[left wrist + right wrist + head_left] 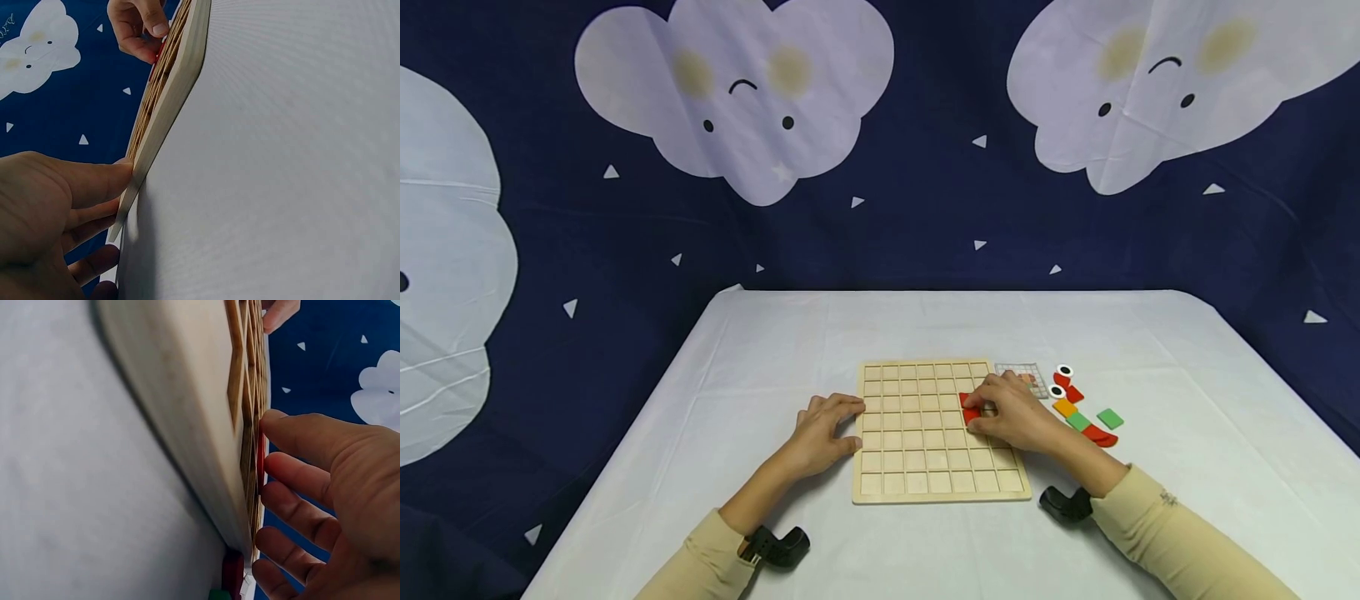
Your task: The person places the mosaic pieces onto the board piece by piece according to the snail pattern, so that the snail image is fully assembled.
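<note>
Red piece [972,414] lies at the fingertips of your right hand [1011,412]; whether they pinch or merely press, cannot tell | its visible strip runs away from you along a column, right half of the wooden grid board [917,458] | your left hand [820,437], farther off, touches the left edge, fingers loosely extended | green tile [1110,418] lies beyond, rightward.

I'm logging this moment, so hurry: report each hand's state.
Left hand: open, touching the left edge of the board.
Right hand: at a red piece on the board; whether it grips cannot be told.
</note>
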Available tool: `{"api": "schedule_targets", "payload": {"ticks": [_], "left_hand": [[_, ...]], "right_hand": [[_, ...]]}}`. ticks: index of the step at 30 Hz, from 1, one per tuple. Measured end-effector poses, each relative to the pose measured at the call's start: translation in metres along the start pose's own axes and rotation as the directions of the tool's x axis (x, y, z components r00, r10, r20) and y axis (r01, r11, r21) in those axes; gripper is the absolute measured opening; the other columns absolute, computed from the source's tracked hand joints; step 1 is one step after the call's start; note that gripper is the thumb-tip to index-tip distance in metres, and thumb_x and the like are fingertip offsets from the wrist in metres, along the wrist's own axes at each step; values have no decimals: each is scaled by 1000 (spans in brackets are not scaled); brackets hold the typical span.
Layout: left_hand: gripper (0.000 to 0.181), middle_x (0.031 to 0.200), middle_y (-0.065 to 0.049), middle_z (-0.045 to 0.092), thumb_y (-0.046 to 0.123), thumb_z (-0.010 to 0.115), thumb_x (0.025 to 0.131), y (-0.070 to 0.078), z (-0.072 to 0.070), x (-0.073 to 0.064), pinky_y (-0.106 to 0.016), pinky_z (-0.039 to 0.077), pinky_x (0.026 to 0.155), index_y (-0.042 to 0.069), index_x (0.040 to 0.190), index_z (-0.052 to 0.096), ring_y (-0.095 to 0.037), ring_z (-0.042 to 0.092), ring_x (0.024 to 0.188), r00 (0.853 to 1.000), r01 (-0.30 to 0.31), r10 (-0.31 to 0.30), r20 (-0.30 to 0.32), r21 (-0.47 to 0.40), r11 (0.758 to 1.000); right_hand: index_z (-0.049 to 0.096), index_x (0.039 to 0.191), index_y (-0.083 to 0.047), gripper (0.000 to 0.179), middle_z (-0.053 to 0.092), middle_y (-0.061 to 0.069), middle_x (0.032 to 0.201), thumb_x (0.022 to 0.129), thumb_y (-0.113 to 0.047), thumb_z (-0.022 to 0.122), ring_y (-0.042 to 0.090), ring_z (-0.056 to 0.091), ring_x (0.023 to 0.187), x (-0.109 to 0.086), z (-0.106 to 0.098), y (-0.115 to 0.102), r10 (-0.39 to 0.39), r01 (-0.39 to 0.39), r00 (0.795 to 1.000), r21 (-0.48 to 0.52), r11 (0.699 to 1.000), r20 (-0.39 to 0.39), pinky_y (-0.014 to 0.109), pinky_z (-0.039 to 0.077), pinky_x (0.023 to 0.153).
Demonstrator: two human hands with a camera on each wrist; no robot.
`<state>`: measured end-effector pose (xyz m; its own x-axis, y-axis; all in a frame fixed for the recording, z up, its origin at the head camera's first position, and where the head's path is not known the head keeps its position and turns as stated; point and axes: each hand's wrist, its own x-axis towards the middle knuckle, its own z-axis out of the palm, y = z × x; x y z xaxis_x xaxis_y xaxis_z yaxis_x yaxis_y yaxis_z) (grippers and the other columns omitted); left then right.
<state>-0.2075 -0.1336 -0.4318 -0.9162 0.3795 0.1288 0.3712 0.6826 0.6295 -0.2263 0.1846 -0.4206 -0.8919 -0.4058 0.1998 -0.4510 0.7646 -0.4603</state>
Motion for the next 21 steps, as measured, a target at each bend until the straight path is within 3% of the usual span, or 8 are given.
{"api": "schedule_targets", "payload": {"ticks": [4,7,16,21], "left_hand": [[46,133,-1,54,16,71,81,0,0,-1,-38,25,85,8,125,60,-22,41,113,1000,3,-3,-3,-3,1000],[46,132,-1,54,15,71,81,0,0,-1,-38,25,84,8,124,60,-22,41,112,1000,0,0,-5,-6,1000],[46,132,-1,55,15,71,81,1,0,0,-38,25,85,7,124,60,-22,41,113,1000,-1,1,-9,-7,1000],[46,133,-1,54,15,71,81,1,-1,0,-38,25,86,7,125,60,-22,41,114,1000,6,-6,-1,-7,1000]], "right_hand": [[72,97,-16,27,63,-3,97,72,-23,78,19,46,94,-1,-2,0,27,-27,1000,-3,1000,6,46,35,95],[73,99,-17,26,63,-2,96,75,-25,76,18,44,92,-2,-7,2,50,-50,999,-2,999,-4,36,33,79],[71,105,-11,26,64,5,101,82,-22,71,23,45,97,-15,-41,24,163,-163,985,8,987,-53,35,38,77],[69,111,-11,31,64,8,106,84,-26,70,25,44,99,-27,-57,38,236,-236,971,-10,972,-41,38,37,78]]}}
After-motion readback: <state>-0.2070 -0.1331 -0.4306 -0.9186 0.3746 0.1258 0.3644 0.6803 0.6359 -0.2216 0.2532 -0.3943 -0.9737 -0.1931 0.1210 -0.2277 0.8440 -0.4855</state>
